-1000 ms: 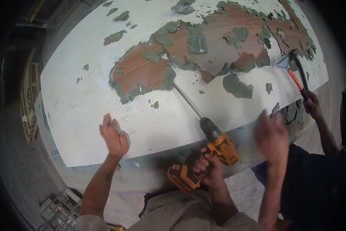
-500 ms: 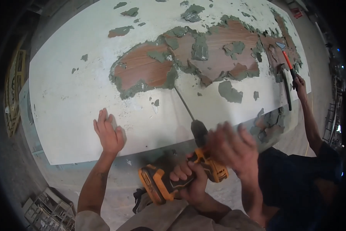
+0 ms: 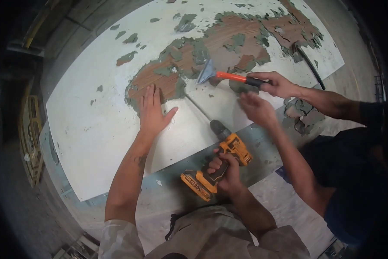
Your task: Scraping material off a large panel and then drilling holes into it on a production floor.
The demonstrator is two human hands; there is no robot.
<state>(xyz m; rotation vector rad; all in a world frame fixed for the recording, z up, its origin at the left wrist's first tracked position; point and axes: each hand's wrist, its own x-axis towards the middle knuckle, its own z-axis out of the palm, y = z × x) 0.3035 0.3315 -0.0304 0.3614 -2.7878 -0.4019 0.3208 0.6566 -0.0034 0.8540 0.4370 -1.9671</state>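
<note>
My left hand lies flat with fingers spread on a large white panel, its fingertips on the edge of a bared reddish-brown patch. In my right hand is the grip of a yellow and black cordless drill. Its long thin bit points away from me, with its tip at the patch's near edge. Ragged grey-green flakes border the patch. Beyond the drill, a co-worker's hand holds a scraper with an orange and black handle over the panel.
The co-worker's other hand, blurred, hovers right of the drill. A dark curved bar lies across the panel's right edge, near a heap of peeled flakes. A yellow frame stands far left.
My left hand has moved forward and right onto the patch's edge. The co-worker's scraper has swung left from the far right, over the panel. The drill stays in my right hand.
</note>
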